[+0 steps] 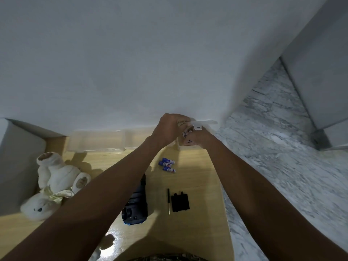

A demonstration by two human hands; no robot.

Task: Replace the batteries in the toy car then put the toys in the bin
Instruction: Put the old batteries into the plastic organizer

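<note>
The dark blue toy car lies upside down on the wooden table, partly under my left forearm. Its black battery cover and a thin black screwdriver lie to its right. Three blue batteries rest loose further back. At the table's far right corner, my left hand curls over a small clear box with a white latch. Close beside it, my right hand grips a few batteries. A white teddy bear lies at the left.
A large clear plastic bin stands against the white wall at the back of the table. A grey block borders the table on the left. Marble flooring lies beyond the table's right edge.
</note>
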